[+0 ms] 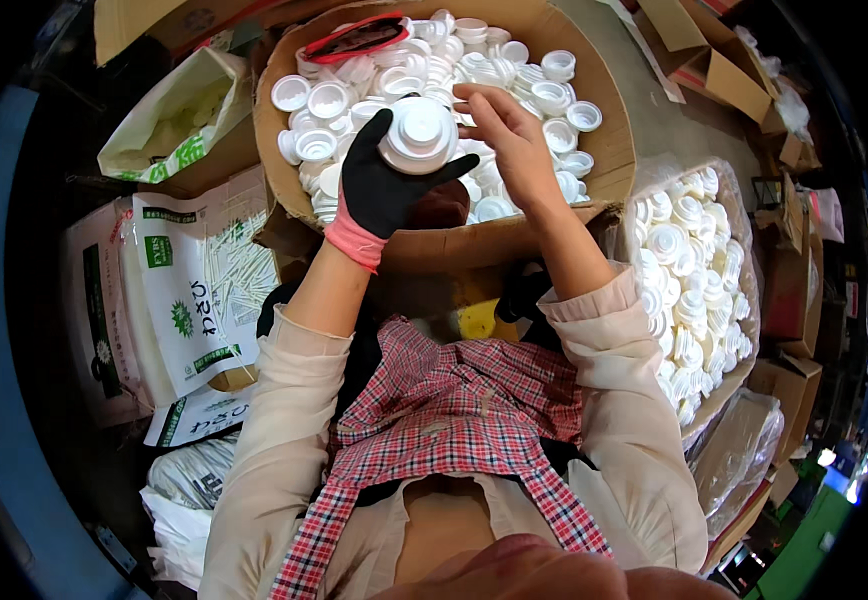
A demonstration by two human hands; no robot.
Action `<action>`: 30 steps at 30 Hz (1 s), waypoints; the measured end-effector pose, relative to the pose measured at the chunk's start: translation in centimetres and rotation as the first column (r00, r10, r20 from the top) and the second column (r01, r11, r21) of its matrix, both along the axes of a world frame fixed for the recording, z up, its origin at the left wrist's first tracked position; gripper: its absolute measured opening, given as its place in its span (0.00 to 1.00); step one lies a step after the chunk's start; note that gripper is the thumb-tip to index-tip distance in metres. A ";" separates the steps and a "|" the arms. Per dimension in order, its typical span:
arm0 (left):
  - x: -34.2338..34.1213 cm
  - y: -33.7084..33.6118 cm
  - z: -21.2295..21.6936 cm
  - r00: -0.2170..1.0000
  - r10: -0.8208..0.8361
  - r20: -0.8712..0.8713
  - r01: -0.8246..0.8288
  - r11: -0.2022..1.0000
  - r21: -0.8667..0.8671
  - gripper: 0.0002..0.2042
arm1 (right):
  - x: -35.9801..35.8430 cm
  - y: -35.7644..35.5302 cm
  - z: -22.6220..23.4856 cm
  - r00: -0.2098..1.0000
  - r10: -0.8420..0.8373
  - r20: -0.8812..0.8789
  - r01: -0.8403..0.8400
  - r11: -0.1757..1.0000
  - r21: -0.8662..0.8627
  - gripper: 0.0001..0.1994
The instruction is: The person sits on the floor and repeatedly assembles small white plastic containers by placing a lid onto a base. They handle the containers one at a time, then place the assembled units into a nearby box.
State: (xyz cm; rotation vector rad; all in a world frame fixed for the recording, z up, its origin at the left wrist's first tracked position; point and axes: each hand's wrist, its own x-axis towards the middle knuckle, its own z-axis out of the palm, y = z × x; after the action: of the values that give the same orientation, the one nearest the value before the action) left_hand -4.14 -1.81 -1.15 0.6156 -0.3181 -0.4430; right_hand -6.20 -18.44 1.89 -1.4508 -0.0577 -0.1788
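My left hand (376, 180), in a black glove with a pink cuff, is closed around a white round plastic cap (419, 135) with a stepped, raised centre. Bare, my right hand (507, 135) hovers just right of the cap, its fingers loosely bent and apart, with nothing visible in them. Whether its fingertips touch the cap's edge I cannot tell. Both hands are over a large cardboard box (609, 130) heaped with loose white plastic caps (329, 100). A dark reddish-brown object (441, 205) shows partly below the cap, near the box's front wall.
A red-edged pouch (354, 40) lies on the caps at the back. To the right, a plastic-lined box (734, 210) holds many stepped white caps. At left are an open white bag (204, 100) and a printed bag (169, 300) beside thin white sticks (239, 255).
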 end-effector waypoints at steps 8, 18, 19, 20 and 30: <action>-0.5 0.7 0.4 0.765 0.058 0.642 -0.500 0.683 0.533 0.28 | -1.8 0.6 1.8 0.897 0.268 0.351 0.129 0.602 -0.788 0.28; -1.2 0.9 1.0 0.787 0.061 0.614 -0.496 0.653 0.572 0.32 | -2.3 1.6 0.9 0.892 0.218 0.395 0.229 0.537 -0.812 0.27; -1.4 1.0 1.4 0.785 0.041 0.618 -0.493 0.645 0.584 0.32 | -2.2 1.4 0.9 0.878 0.250 0.409 0.232 0.524 -0.819 0.27; -1.9 1.2 2.7 0.827 0.007 0.562 -0.414 0.683 0.602 0.30 | -2.3 1.3 1.1 0.881 0.263 0.394 0.216 0.516 -0.829 0.28; -0.7 1.7 2.2 0.839 -0.116 0.532 -0.183 0.861 0.475 0.29 | -2.4 -0.4 1.3 0.854 0.349 0.386 0.061 0.670 -0.740 0.29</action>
State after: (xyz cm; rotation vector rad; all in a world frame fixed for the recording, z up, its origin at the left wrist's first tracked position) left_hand -4.84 -0.12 1.01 1.2814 -0.7503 -0.3042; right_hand -8.64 -18.86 3.24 -2.1710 -0.7665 -0.4336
